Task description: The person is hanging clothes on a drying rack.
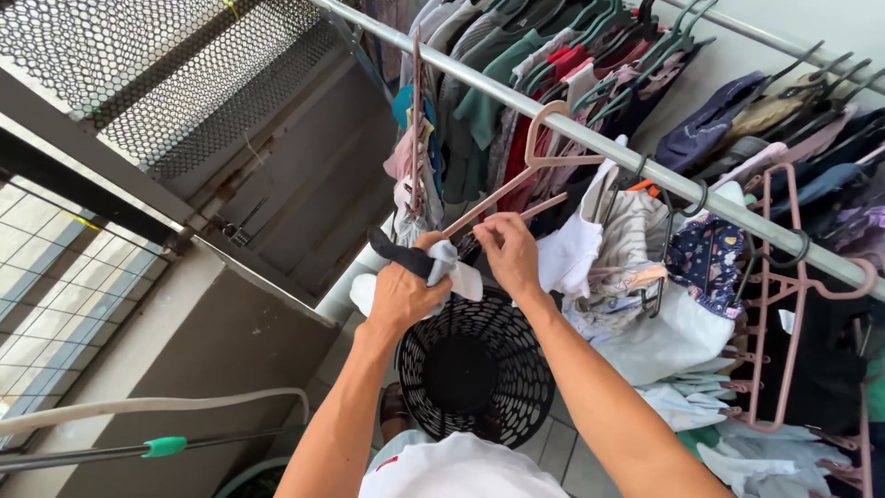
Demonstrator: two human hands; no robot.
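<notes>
The left hand (402, 293) covers most of the white-and-dark cloth (449, 267) it grips. The right hand (508, 251) hides the lower end of the pink hanger (525, 171). The black laundry basket (502, 387) is partly behind both forearms; the clothes rail (590, 138) runs off the frame's right edge.

Bright, even daylight from the left; soft shadows, sharp focus, slight edge distortion.

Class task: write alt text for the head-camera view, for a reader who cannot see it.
Two bare hands work a white and dark garment onto a pink hanger: the left hand grips the cloth, the right hand pinches at the hanger's arm. A black laundry basket sits below, beside a metal rail crowded with hung clothes.
</notes>
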